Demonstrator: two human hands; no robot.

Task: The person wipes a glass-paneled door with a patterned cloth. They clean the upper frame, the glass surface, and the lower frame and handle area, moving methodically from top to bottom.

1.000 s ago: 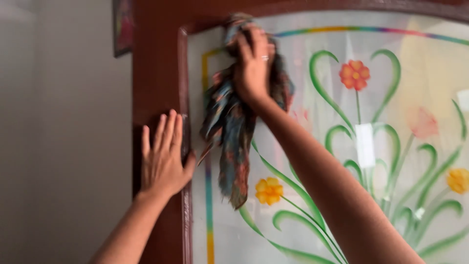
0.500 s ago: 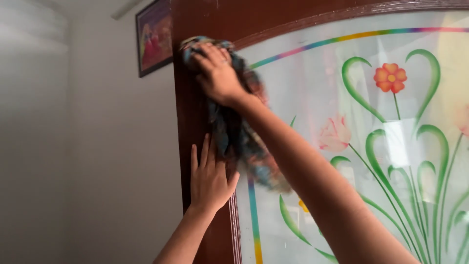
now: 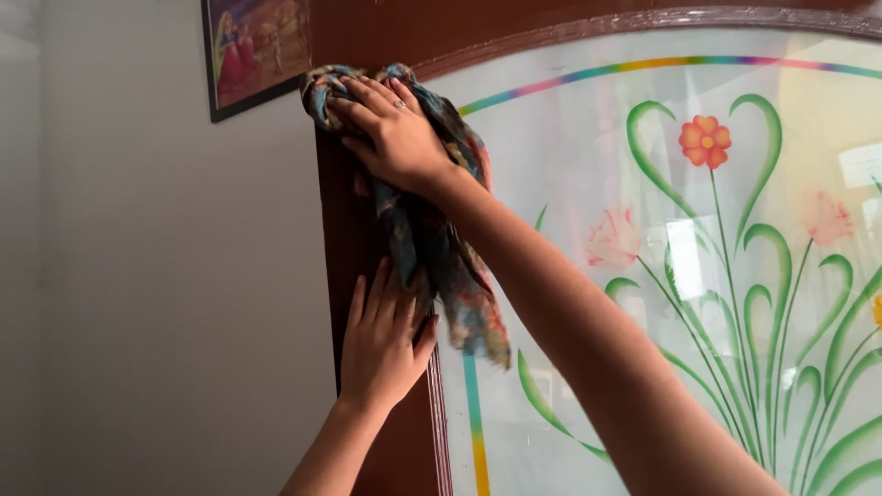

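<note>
Patterned cloth [image 3: 432, 230]: multicoloured, bunched at the top and hanging loose below, held against the upper left corner of the dark wooden door frame [image 3: 354, 230]. The right hand [image 3: 390, 133] is clenched over the bunched part, fingers spread across it, pressing it onto the frame just beside the arched top edge of the frosted glass panel [image 3: 588, 165]. The left hand [image 3: 386, 344] holds nothing; it lies flat and open-palmed on the frame's left upright, lower down, with the cloth's hanging tail touching its fingers. The glass carries painted flowers, green stems and a rainbow border line. A framed picture [image 3: 253, 50] hangs on the wall just left of the frame's top. Progress, judged: wiping is under way at the top left corner; which parts of frame and glass are already wiped cannot be told, as no visible difference shows.
</note>
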